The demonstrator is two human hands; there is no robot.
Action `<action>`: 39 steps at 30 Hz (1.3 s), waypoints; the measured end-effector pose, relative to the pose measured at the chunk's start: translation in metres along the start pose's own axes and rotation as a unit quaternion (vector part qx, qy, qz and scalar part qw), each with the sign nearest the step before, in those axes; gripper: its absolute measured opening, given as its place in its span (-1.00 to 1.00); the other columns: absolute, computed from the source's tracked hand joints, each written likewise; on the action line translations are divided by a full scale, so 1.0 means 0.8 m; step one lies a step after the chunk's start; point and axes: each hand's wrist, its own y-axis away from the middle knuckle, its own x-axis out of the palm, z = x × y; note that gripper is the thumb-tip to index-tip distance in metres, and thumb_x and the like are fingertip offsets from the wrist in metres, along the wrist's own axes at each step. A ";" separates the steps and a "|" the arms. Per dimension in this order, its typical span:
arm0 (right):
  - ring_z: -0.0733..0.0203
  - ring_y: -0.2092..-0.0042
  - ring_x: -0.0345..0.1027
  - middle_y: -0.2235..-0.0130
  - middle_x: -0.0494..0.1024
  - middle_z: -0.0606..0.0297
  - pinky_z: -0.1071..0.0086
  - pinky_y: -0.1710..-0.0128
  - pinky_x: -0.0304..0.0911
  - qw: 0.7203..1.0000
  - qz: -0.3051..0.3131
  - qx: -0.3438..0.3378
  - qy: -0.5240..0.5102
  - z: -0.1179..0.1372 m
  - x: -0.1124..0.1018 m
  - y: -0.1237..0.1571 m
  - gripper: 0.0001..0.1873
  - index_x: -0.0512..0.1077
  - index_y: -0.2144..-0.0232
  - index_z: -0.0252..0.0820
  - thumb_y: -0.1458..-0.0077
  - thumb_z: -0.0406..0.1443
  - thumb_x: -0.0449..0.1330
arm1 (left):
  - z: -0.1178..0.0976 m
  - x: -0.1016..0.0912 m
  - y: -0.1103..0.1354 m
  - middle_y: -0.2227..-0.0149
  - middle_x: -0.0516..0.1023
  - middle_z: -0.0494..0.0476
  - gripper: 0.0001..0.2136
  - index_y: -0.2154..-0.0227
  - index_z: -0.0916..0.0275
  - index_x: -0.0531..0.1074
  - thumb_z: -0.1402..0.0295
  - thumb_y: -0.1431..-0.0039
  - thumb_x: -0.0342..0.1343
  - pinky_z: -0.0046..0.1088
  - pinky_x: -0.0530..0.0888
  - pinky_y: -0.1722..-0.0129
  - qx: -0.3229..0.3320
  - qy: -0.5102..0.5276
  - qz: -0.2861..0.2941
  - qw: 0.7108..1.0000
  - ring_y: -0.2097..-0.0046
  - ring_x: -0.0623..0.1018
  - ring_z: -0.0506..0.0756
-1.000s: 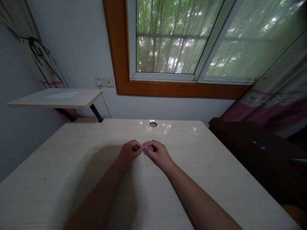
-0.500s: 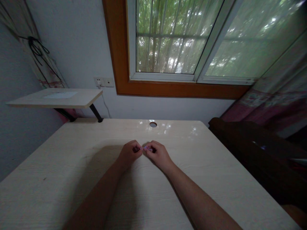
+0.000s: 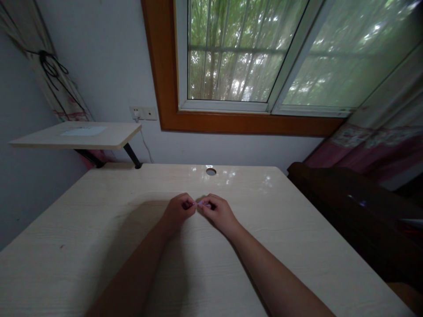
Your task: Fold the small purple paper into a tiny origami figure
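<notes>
My left hand (image 3: pixel 179 208) and my right hand (image 3: pixel 216 210) meet fingertip to fingertip over the pale wooden desk (image 3: pixel 264 246). Both are closed in a pinch. Between the right thumb and fingers shows a small, thin purple-pink item (image 3: pixel 206 205). A bit of pink also shows at the left fingertips, where the two hands come together. Most of it is covered by the fingers, and its kind is too small to make out. Whether both hands grip one piece or two, I cannot tell.
A small raised shelf (image 3: pixel 122 136) on black legs stands at the desk's back left, with a white sheet (image 3: pixel 84 131) on it. Near the back edge is a round cable hole (image 3: pixel 210 171). Dark furniture (image 3: pixel 357 220) borders the right side, and a window (image 3: pixel 244 53) is behind.
</notes>
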 end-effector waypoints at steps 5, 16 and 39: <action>0.27 0.36 0.31 0.42 0.46 0.32 0.43 0.36 0.20 0.999 0.016 0.022 -0.028 -0.001 -0.002 -0.001 -0.87 0.52 0.39 -0.17 -0.11 -0.23 0.24 | 0.007 -0.002 -0.001 0.54 0.40 -0.02 -0.88 0.48 0.28 0.47 0.32 -0.02 0.16 -0.52 0.26 0.44 -0.014 0.040 0.021 0.999 0.46 0.35 -0.02; 0.33 0.43 0.29 0.45 0.42 0.35 0.46 0.41 0.21 0.988 0.069 0.058 -0.129 -0.003 -0.004 0.000 -0.80 0.51 0.41 -0.20 -0.10 -0.17 0.24 | 0.009 -0.006 -0.002 0.56 0.43 -0.01 -0.85 0.46 0.30 0.48 0.29 -0.02 0.17 -0.53 0.25 0.45 -0.035 0.102 0.083 0.991 0.49 0.36 -0.03; 0.31 0.48 0.29 0.49 0.47 0.34 0.45 0.46 0.22 0.984 0.010 0.106 -0.145 -0.011 0.004 0.000 -0.77 0.52 0.32 -0.20 -0.06 -0.15 0.25 | 0.018 -0.002 -0.003 0.50 0.48 0.02 -0.80 0.42 0.29 0.46 0.23 -0.08 0.20 -0.52 0.31 0.41 -0.050 0.136 0.023 0.989 0.45 0.42 -0.01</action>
